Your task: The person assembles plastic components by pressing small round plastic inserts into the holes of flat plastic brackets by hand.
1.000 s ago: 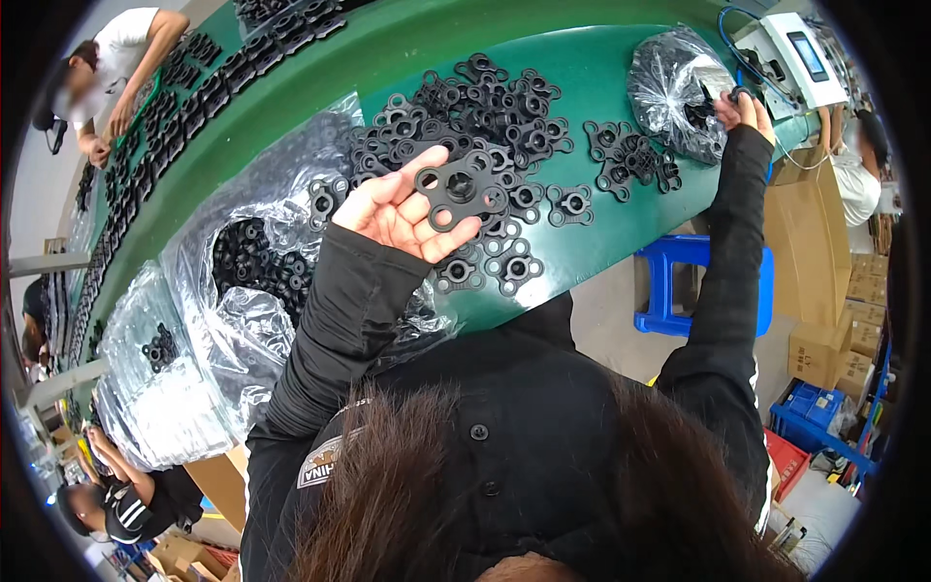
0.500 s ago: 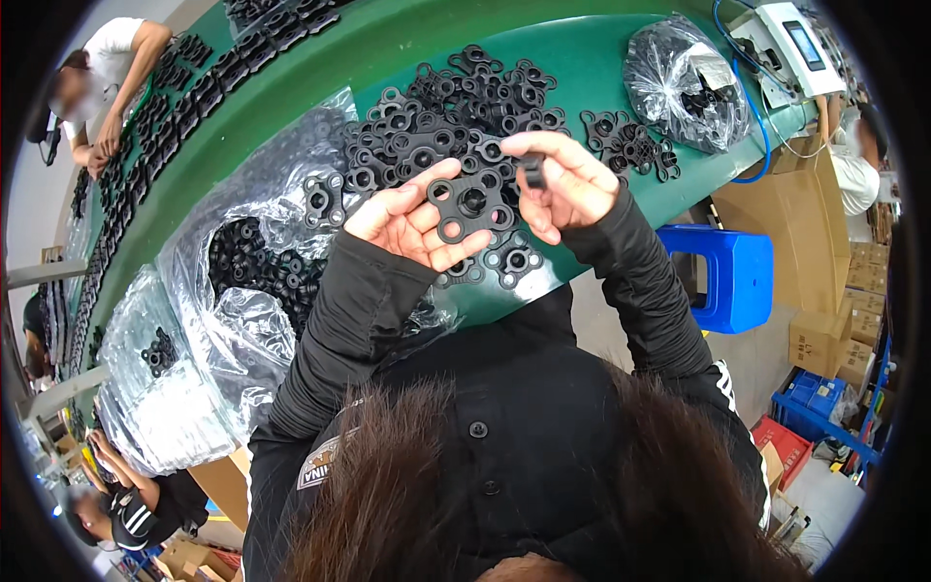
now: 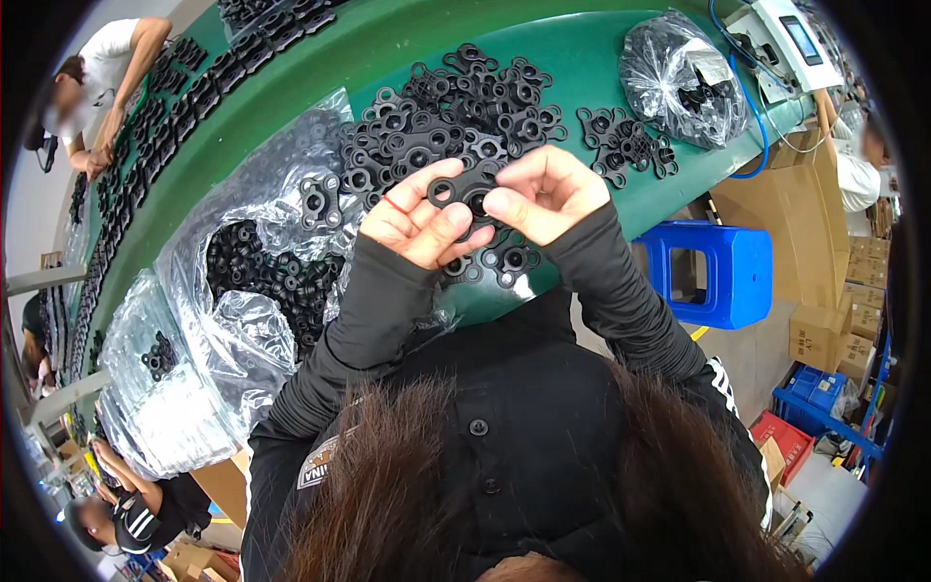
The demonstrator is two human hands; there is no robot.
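Observation:
Between my two hands is a flat black plastic plate [image 3: 465, 182] with round holes at its corners. My left hand [image 3: 415, 225] grips it from the left, thumb across the near edge. My right hand [image 3: 558, 199] pinches at its right side, thumb tip over the centre. Whether a small round black piece sits under that thumb is hidden. Just beyond my hands lies a heap of similar black plates [image 3: 427, 136] on the green table [image 3: 592, 68]. A few more plates [image 3: 511, 260] rest below the held one, close to the table's near edge.
Left of my hands, a clear plastic bag [image 3: 242, 330] lies open around many small round black pieces [image 3: 276, 281]. At the back right are a tied bag [image 3: 679, 82] and a device with a screen [image 3: 800, 44]. A blue stool [image 3: 737, 276] stands right. Co-workers sit left.
My right hand has moved left, bringing the small round black piece to the plate, and its thumb now presses at the centre. My left thumb has closed over the plate's near edge.

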